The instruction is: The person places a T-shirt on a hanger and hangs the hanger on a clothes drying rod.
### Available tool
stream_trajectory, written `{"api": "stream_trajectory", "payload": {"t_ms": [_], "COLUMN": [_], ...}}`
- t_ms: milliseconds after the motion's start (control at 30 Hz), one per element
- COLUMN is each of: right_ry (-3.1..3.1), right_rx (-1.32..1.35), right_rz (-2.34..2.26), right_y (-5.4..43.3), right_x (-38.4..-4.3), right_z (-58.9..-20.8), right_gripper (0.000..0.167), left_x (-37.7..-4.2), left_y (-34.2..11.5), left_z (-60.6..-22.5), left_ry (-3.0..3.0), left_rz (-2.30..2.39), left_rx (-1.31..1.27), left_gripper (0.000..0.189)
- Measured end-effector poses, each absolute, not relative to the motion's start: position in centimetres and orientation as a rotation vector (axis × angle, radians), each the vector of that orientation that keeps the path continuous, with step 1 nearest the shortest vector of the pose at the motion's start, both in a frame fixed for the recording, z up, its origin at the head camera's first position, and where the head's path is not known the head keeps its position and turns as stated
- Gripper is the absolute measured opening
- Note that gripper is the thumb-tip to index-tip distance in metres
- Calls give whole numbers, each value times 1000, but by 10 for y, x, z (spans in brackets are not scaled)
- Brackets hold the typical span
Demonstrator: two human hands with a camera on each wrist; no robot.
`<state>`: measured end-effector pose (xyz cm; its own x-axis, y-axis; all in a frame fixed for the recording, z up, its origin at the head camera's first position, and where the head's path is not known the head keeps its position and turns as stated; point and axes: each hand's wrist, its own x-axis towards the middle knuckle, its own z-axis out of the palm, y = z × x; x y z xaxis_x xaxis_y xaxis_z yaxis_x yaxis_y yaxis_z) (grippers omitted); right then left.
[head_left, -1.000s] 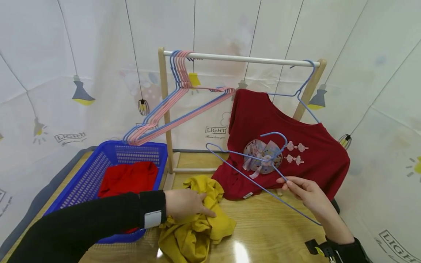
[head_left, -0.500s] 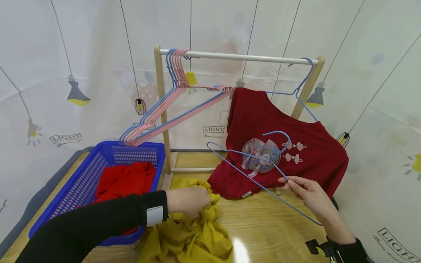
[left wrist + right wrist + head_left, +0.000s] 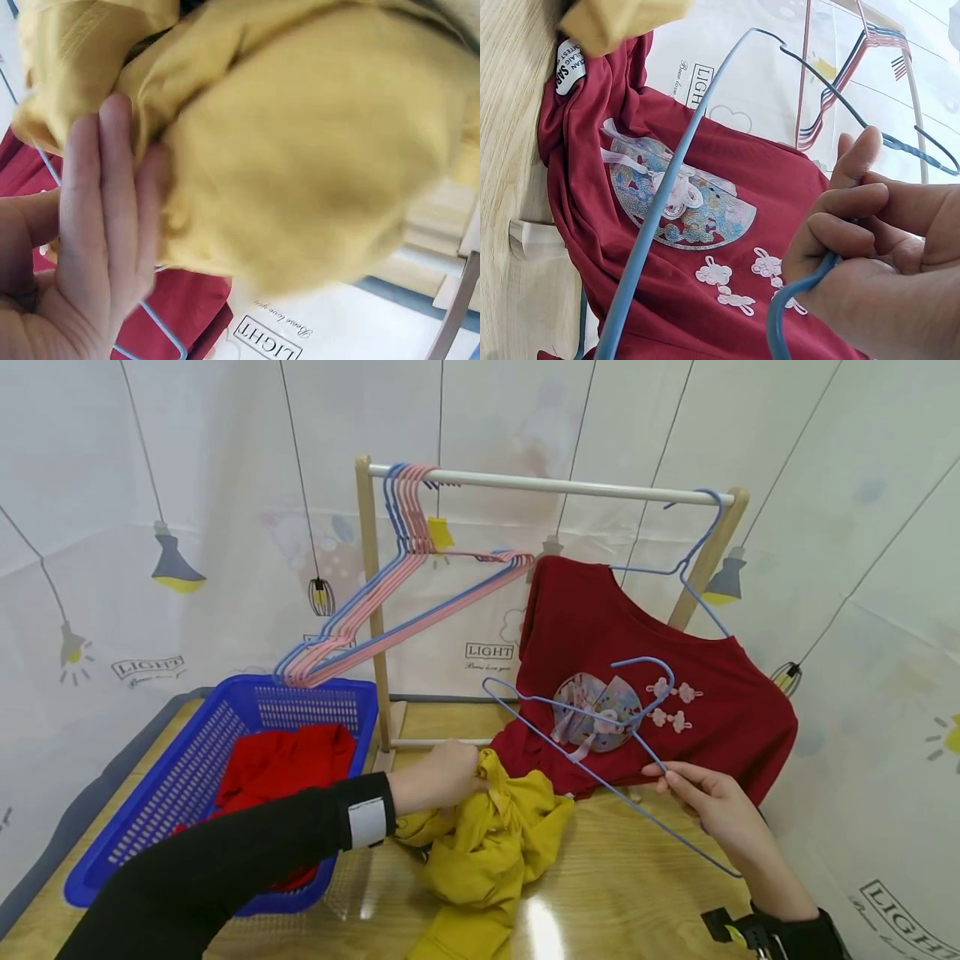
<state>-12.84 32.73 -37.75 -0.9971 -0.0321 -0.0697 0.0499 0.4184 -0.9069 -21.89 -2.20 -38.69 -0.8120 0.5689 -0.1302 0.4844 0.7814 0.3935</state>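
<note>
My left hand (image 3: 442, 774) grips a bunched yellow garment (image 3: 498, 835) above the table, its lower part hanging toward the front edge. In the left wrist view, the yellow cloth (image 3: 315, 165) fills much of the picture beside my fingers (image 3: 90, 217). My right hand (image 3: 712, 797) pinches one sloping arm of a blue clothes hanger (image 3: 672, 683), hook up and tilted. Through the right wrist view, the fingers (image 3: 844, 232) curl round the hanger's wire (image 3: 651, 225). Behind it, a dark red shirt (image 3: 697, 652) with a round patch hangs on another blue hanger (image 3: 699, 545).
A small clothes rack with a white rail (image 3: 555, 485) stands at the back. Several pink and blue hangers (image 3: 416, 560) hang at its left end. Below them on the left is a blue basket (image 3: 172, 785) with red clothing (image 3: 288, 760) inside. A printed sheet covers the wall.
My left hand has gone from lying spread on the yellow garment to gripping it, then lifted it up and slightly right. The right hand keeps its hanger almost in place.
</note>
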Motion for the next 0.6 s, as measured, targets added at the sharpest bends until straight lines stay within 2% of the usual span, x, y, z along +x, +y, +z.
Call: {"api": "stream_trajectory", "payload": {"t_ms": [267,433,600], "right_ry": [2548,2555,2564], "right_rx": [9,9,-15], "right_rz": [-1655,-1649,-1669], "right_y": [328,329,327], "right_x": [-131,-130,-130], "right_z": [-381,-383,-382], "right_gripper": [42,42,39], "left_x": [-224,-225,-222], "left_y": [-26,-33,-34], "left_z": [-372,-359,-365], "left_ry": [2678,2717,2745], "left_rz": [504,495,382], "left_rx": [694,780,1119], "left_gripper": [32,12,39]}}
